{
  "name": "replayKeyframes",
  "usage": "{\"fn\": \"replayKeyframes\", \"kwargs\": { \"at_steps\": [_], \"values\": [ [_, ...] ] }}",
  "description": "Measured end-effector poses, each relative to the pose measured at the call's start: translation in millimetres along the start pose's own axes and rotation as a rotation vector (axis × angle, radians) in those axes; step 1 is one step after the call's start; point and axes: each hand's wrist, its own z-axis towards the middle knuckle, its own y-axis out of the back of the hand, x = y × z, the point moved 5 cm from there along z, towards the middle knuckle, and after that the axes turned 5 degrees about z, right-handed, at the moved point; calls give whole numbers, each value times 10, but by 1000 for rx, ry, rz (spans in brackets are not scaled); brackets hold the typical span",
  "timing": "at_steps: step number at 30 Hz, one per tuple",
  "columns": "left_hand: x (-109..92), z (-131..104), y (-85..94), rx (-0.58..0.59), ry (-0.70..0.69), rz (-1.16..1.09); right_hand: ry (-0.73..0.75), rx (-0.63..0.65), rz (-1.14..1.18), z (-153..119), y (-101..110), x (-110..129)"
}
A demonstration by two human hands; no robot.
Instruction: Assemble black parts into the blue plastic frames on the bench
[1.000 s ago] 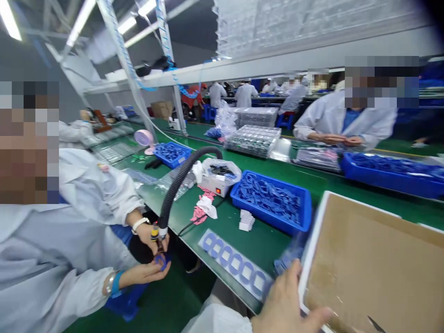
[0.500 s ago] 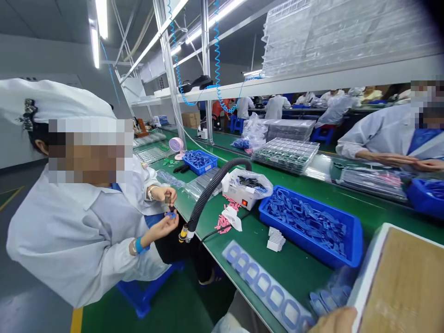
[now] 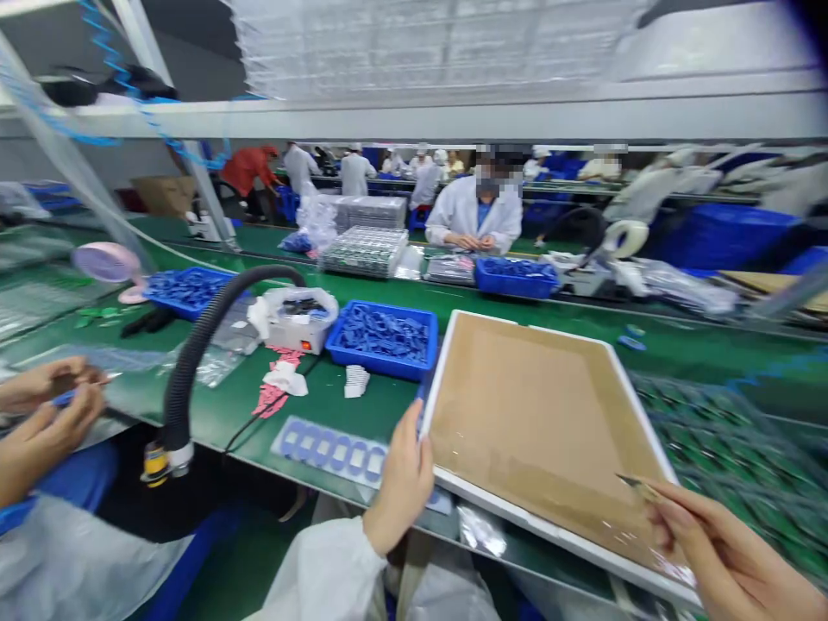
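A shallow white-edged board with a brown, film-covered face (image 3: 517, 405) lies at the table's front, angled towards me. My left hand (image 3: 401, 479) grips its near left edge, thumb by the rim. Over its right side, my right hand (image 3: 705, 539) pinches a slim tool with a dark pointed tip, apparently tweezers (image 3: 629, 479); motion blur softens its details. Left of my left hand lies a clear strip of blue ring-shaped pieces (image 3: 333, 450). Behind the board's left corner stands a blue tray (image 3: 423, 371) full of small blue parts.
At left, a co-worker's hands (image 3: 61, 410) hold a small part beside a black flexible hose (image 3: 187, 371). A white box (image 3: 304, 336), pink strips (image 3: 270, 392) and a white stack (image 3: 355, 381) stand nearby. Green boards in clear trays (image 3: 718, 448) lie right. A shelf (image 3: 414, 121) crosses above.
My view has swung right, away from the co-worker at left. The whole board and both my hands now show; earlier only fingers at the board's edge were visible.
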Motion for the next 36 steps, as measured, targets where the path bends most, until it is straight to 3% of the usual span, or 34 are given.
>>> {"fn": "replayKeyframes", "kwargs": {
  "at_steps": [5,13,19,24,36],
  "values": [
    [-391,210,-204,93,-300,207,93,2,20,166,395,138],
    [-357,359,-571,183,-351,542,443,166,-12,107,505,70],
    [-407,354,-608,236,-373,684,410,237,-21,-20,660,-223],
    [-431,371,-625,254,-360,731,459,349,70,-160,589,-284],
    [-460,379,-641,259,-348,753,564,451,51,-214,441,-396]
  ]
}}
